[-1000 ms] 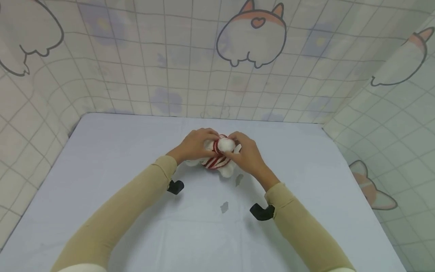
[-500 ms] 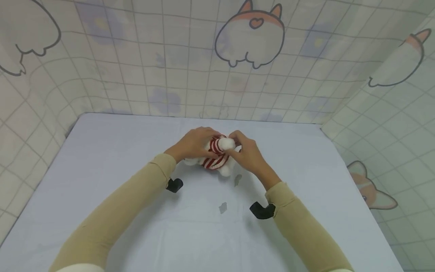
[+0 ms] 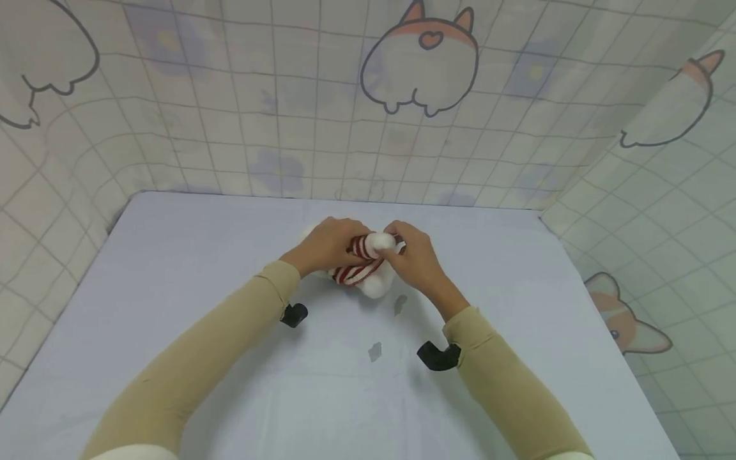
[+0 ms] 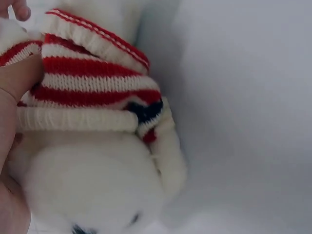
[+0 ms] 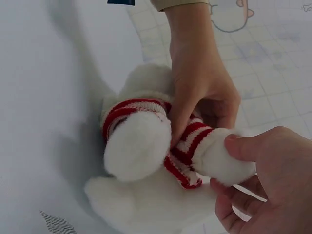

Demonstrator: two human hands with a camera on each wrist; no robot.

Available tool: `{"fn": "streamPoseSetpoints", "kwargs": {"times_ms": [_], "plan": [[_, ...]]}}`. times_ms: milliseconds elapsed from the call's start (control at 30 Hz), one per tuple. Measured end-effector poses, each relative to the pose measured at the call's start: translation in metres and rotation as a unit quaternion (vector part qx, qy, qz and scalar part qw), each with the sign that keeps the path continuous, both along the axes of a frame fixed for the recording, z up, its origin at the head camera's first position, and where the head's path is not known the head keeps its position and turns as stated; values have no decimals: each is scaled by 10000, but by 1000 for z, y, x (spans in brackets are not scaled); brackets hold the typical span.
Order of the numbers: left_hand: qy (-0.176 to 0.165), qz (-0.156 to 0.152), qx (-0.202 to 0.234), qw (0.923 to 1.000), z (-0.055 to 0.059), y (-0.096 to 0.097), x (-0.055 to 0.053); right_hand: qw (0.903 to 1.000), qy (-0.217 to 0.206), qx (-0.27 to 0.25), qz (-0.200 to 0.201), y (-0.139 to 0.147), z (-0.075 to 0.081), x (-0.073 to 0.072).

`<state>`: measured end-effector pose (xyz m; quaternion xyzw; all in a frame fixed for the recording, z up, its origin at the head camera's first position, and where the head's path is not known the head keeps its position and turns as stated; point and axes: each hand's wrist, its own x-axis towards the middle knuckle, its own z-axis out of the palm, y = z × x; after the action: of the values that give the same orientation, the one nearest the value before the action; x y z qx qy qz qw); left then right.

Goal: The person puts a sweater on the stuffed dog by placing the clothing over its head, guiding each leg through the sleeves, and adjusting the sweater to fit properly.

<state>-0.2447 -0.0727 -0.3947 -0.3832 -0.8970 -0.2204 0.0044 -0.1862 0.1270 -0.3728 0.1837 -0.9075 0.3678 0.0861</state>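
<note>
A white plush bear [image 3: 376,285] lies on the table in a red-and-white striped knitted sweater [image 4: 92,83]. Its eye and dark nose show at the bottom of the left wrist view. My left hand [image 3: 332,246] grips the striped sleeve [image 5: 192,139], thumb on the near side. From the right, my right hand [image 3: 415,257] pinches the bear's white paw [image 5: 222,156], which sticks out of that sleeve. The other paw [image 5: 139,146] is free. Much of the bear's head is hidden behind my left hand in the head view.
The bear is on a white-covered table [image 3: 322,396] with two small grey patches [image 3: 375,351] in front of it. A tiled-pattern curtain [image 3: 322,96] with cartoon animals surrounds the table's back and sides. Black wrist mounts [image 3: 439,356] hang below both sleeves.
The bear has turned and shifted slightly left, and its white head now shows behind my left hand. More of the striped sleeve is visible beside the paw. Both hands keep their hold.
</note>
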Motion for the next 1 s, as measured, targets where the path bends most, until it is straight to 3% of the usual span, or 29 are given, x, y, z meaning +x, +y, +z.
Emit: {"fn": "streamPoseSetpoints", "kwargs": {"times_ms": [200,400,600,700,867,1000], "plan": [[22,-16,73,10000,0,-6,2,9998,-195,-59,-35,2,4,0],[-184,79,392,9990,2,-4,4,9980,-516,358,-9,2,1,-4],[-137,148,424,9989,7,1,8,9912,-137,1311,128,-8,-2,-8],[-143,199,247,9994,6,1,9,9883,14,1519,143,-12,-1,-9],[-136,521,-155,9984,1,-7,7,9889,44,1483,11,-12,0,-9],[-148,890,76,9959,-1,-16,7,9908,95,1322,-267,-9,1,-11]]}}
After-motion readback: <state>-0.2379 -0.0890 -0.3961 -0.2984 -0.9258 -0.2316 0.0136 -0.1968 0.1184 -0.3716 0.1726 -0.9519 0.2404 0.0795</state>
